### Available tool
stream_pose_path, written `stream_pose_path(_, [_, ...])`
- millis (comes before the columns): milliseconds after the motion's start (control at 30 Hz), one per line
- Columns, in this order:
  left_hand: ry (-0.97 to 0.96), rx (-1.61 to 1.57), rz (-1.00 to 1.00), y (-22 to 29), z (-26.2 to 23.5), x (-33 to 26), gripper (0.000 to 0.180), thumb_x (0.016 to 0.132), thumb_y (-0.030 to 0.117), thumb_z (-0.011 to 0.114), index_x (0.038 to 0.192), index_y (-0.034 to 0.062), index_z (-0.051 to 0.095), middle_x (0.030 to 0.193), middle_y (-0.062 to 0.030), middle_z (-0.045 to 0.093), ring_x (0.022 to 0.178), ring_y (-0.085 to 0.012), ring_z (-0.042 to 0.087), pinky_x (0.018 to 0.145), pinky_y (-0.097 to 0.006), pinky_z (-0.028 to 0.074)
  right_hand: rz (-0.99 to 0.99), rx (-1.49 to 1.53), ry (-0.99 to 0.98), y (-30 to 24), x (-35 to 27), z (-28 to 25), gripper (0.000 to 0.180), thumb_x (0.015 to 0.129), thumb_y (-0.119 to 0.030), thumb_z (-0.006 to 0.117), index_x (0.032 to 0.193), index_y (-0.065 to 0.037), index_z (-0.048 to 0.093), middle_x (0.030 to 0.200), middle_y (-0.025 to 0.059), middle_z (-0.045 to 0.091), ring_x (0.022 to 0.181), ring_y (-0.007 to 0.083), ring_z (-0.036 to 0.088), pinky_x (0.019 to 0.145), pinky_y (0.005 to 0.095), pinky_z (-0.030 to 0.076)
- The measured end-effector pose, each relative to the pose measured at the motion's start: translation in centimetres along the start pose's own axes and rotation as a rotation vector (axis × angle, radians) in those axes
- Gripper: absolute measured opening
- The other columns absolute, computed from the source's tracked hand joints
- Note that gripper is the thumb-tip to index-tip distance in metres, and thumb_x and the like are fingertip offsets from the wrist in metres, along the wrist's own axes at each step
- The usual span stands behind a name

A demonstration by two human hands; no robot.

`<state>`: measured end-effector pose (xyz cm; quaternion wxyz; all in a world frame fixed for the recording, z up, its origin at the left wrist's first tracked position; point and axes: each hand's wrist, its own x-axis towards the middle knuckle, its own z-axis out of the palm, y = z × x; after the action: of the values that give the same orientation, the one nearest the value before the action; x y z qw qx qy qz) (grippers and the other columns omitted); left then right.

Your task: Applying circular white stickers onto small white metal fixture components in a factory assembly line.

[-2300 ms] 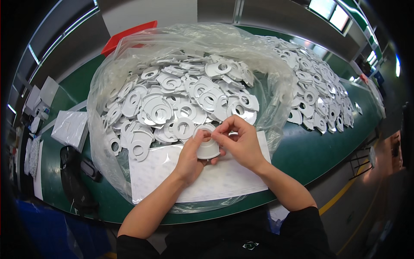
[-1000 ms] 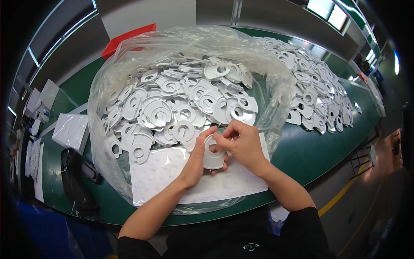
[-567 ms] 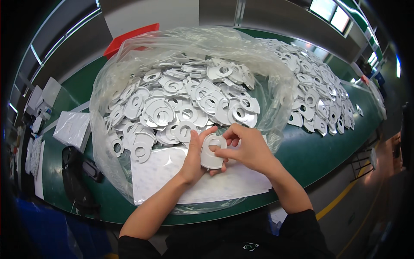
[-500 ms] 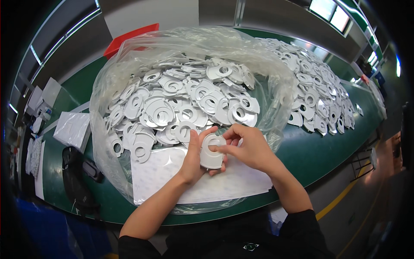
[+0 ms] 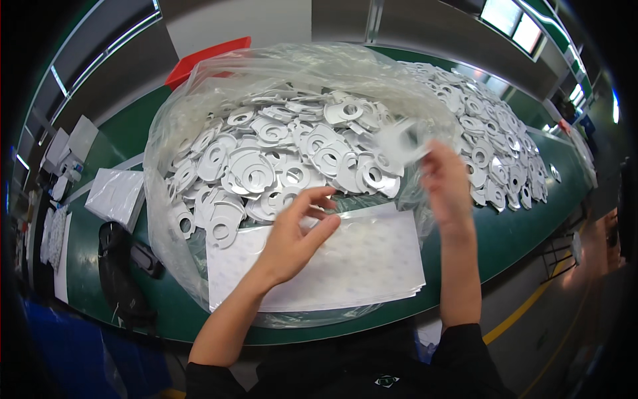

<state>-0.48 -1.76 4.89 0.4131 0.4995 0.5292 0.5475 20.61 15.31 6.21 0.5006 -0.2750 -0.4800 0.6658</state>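
Observation:
My right hand (image 5: 446,186) is raised over the right rim of the clear plastic bag, blurred by motion. Its fingertips pinch the edge of a white plastic part (image 5: 397,141), a flat ring-shaped plate also smeared by motion. My left hand (image 5: 296,234) hovers above a stack of white sheets (image 5: 332,266), empty, with thumb and fingers curved apart. Just beyond it, many similar white plastic parts (image 5: 252,169) lie heaped inside the open bag (image 5: 163,153).
A second heap of white parts (image 5: 495,139) covers the green table (image 5: 478,246) at the right. Behind the bag stands a red bin (image 5: 206,60). On the left are a plastic-wrapped white box (image 5: 114,194) and a black pouch-like item (image 5: 119,279).
My right hand has carried the white part away from my left hand, up and to the right. My left hand has let go of the part and opened.

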Motion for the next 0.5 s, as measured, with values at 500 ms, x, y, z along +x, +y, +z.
stream_pose_path(500, [0.335,1.228,0.240,-2.9,-0.7,0.3,0.039,0.069,0.018,0.075,0.093,-0.0017,0.052,0.098,-0.0140,0.048,0.082,-0.0289,0.055,0.062,-0.036,0.051,-0.110,-1.017,-1.003,1.0,-5.8,6.2,0.021,0.073,-0.015,0.074,0.088,-0.004,0.064,0.081,0.0072,0.062,0.073,0.0213,0.061,0.064,0.0317,0.049])
